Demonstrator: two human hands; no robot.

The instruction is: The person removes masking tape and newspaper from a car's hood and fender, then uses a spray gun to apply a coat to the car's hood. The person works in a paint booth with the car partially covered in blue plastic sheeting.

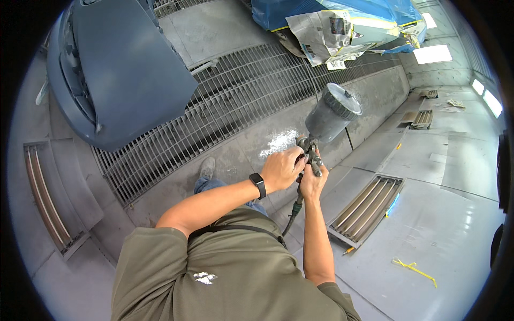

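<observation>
A gravity-feed paint spray gun (314, 159) is held before my body, its grey paint cup (327, 116) tilted above the metal gun body. My right hand (314, 180) wraps around the gun's handle. With a black watch on its wrist, my left hand (283, 166) grips the gun's front end near the air cap (303, 142); its fingertips are partly hidden. From the bottom of the handle an air hose (295, 210) runs down towards my waist.
Ahead on the left is a grey car bumper (68, 84) with a grey body panel (128, 72). A steel floor grating (225, 100) crosses in front of me. Beyond stands a car masked with blue film (277, 14) and newspaper (321, 34). Light fixtures (367, 208) sit in the right wall.
</observation>
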